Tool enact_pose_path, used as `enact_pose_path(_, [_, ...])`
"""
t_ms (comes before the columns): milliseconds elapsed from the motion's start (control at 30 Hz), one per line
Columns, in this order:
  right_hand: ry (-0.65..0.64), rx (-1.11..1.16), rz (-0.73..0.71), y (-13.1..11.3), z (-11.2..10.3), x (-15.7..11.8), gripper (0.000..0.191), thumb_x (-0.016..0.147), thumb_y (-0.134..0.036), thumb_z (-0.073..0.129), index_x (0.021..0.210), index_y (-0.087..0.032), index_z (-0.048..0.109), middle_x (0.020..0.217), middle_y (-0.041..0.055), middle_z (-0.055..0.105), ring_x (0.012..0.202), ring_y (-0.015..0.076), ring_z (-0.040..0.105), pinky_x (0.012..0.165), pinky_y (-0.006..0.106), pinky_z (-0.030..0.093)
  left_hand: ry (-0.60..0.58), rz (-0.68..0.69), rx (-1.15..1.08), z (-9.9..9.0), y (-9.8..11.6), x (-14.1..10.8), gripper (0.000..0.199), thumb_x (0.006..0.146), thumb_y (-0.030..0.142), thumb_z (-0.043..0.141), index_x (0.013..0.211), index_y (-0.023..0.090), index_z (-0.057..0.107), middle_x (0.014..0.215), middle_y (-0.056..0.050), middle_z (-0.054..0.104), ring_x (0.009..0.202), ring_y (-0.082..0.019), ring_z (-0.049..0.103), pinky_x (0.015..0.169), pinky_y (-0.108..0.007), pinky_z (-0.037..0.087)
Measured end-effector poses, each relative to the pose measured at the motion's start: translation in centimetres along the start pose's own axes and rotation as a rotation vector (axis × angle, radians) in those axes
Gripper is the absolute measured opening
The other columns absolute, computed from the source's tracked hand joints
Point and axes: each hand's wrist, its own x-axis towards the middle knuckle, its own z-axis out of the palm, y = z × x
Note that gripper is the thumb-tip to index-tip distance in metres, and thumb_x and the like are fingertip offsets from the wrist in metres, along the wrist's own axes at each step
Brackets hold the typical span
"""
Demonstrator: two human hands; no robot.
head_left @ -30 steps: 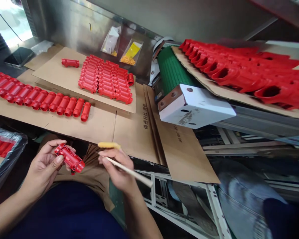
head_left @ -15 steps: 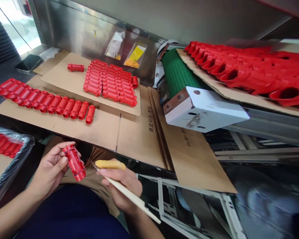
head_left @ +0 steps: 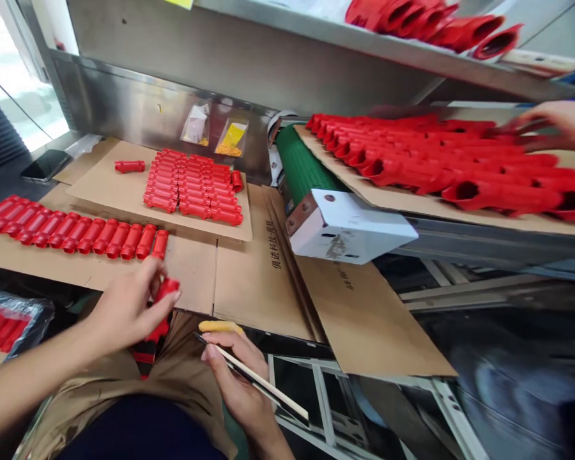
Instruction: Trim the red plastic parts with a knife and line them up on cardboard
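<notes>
My left hand (head_left: 137, 297) is closed around a red tubular part (head_left: 167, 291) at the near edge of the cardboard, just below the right end of a row of red tubes (head_left: 98, 235). Its fingers partly cover the part. Over my lap, my right hand (head_left: 242, 370) grips a thin, pale-handled tool (head_left: 268, 387) with a dark tip. A yellow piece (head_left: 220, 326) lies along its index finger. More red shows below my left hand, between my legs, partly hidden.
Stacked red parts (head_left: 191, 185) lie on a raised cardboard sheet (head_left: 96, 185). Right, a green conveyor (head_left: 299, 156) with a white bracket (head_left: 349, 227) bears many red parts (head_left: 412, 153); another person's hand (head_left: 551, 124) touches them. A plastic-lined box (head_left: 38, 313) stands left.
My left hand has moved up and right toward the row's end with its red part. The view has tilted upward, showing the shelf and another person's hand. My right hand still holds the tool.
</notes>
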Motion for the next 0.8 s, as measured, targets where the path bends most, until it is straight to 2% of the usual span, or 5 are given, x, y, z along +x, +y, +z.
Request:
enact_pose_path(100, [0.022, 0.026, -0.013, -0.4, 0.2, -0.1, 0.016, 0.097, -0.012, 0.068, 0.104, -0.023, 0.077, 0.085, 0.0024, 0.082, 0.072, 0.016, 0.077, 0.072, 0.026, 0.065, 0.01, 0.016, 0.098, 0.2, 1.7, 6.9, 0.026, 0.081, 0.034, 0.074, 0.09, 0.027, 0.05, 0.07, -0.004, 0.061, 0.076, -0.033, 0.067, 0.074, -0.041, 0.047])
enact_pose_path(200, [0.057, 0.026, 0.001, -0.5, -0.3, -0.3, 0.014, 0.099, -0.014, 0.068, 0.103, -0.023, 0.077, 0.077, 0.0015, 0.08, 0.068, 0.0176, 0.076, 0.071, 0.029, 0.064, -0.056, 0.04, 0.014, 0.3, 2.4, 9.7, 0.03, 0.08, 0.035, 0.076, 0.087, 0.028, 0.047, 0.069, -0.006, 0.063, 0.08, -0.035, 0.07, 0.075, -0.042, 0.049])
enact_pose_path(367, [0.11, 0.051, 0.079, 0.5, -1.4, -0.4, 0.011, 0.102, -0.02, 0.067, 0.099, -0.024, 0.077, 0.073, -0.0001, 0.079, 0.068, 0.0183, 0.076, 0.069, 0.029, 0.062, -0.23, -0.063, -0.583, -0.3, 0.9, 5.0, 0.03, 0.098, 0.049, 0.063, 0.113, 0.023, 0.058, 0.1, -0.012, 0.076, 0.075, -0.024, 0.072, 0.067, -0.034, 0.055])
enact_pose_path(500, [0.065, 0.097, 0.112, 1.7, -1.1, 0.5, 0.011, 0.104, -0.024, 0.068, 0.099, -0.024, 0.078, 0.074, 0.0002, 0.081, 0.07, 0.0179, 0.077, 0.071, 0.028, 0.062, -0.367, -0.324, -1.25, 0.4, -0.3, 1.3, 0.041, 0.086, 0.05, 0.086, 0.107, 0.019, 0.071, 0.07, -0.005, 0.07, 0.054, -0.014, 0.057, 0.054, -0.025, 0.041])
enact_pose_path(800, [-0.203, 0.744, 0.358, 1.9, -1.3, 1.6, 0.031, 0.103, -0.05, 0.073, 0.098, -0.02, 0.074, 0.077, 0.0048, 0.08, 0.058, 0.0157, 0.076, 0.057, 0.024, 0.061, -0.276, -0.362, -1.345, 1.2, -1.7, 0.7, 0.042, 0.079, 0.048, 0.093, 0.101, 0.017, 0.076, 0.066, -0.006, 0.069, 0.052, -0.013, 0.053, 0.052, -0.024, 0.039])
